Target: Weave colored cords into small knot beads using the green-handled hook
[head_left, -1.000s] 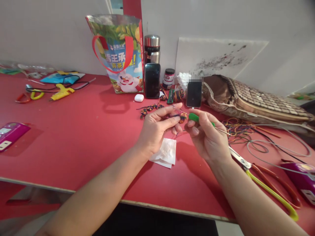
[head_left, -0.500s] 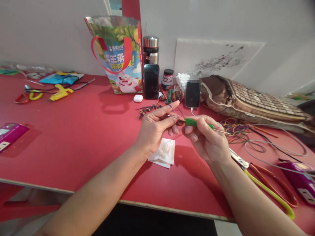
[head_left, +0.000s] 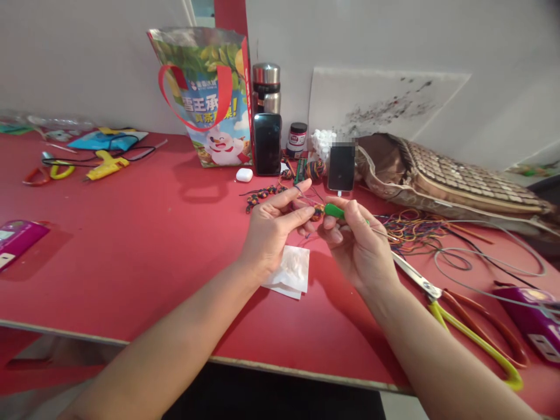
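Left hand [head_left: 277, 227] pinching multicolored yarn [head_left: 318, 213], center of frame. Right hand [head_left: 359, 245] pinching green-handled tool [head_left: 334, 210] just beside it. Scissors [head_left: 434, 291] lower right.

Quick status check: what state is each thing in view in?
Left hand: pinching yarn piece
Right hand: gripping green-handled tool
Yarn piece: held, partly hidden
Green-handled tool: held, partly hidden
Large scissors: lying down, blade tips hidden
Left phone: upright, screen dark
Right phone: upright, screen dark, plugged in
Jar: lid on
White case: shut
Flask: standing, capped
Shopping bag: standing upright
White paper: lying creased
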A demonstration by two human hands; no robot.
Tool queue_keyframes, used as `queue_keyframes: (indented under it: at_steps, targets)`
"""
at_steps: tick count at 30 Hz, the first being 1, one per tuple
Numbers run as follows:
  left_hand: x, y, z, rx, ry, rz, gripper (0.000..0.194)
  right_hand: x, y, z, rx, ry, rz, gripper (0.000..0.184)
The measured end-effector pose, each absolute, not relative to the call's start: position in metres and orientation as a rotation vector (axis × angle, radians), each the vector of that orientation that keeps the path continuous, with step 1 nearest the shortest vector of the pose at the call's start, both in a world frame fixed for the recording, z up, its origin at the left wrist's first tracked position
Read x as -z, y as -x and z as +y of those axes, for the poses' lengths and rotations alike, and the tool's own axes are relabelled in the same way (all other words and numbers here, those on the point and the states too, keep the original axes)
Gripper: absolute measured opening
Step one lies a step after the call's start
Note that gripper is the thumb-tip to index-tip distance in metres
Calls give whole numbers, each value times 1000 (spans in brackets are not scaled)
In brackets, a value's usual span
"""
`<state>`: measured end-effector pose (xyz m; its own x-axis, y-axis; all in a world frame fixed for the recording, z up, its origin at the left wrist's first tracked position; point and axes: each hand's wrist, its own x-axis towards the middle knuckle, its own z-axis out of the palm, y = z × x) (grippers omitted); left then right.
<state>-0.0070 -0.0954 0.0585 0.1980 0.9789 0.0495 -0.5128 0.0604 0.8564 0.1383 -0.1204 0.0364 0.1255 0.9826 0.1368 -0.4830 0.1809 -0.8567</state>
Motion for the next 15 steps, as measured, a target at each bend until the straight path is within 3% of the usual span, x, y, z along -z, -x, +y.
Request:
queue_keyframes:
  at_steps: [15]
  targets:
    - [-54, 11, -86, -1207, -842, 707, 31, -32, -139, -119, -1144, 808, -912, 20]
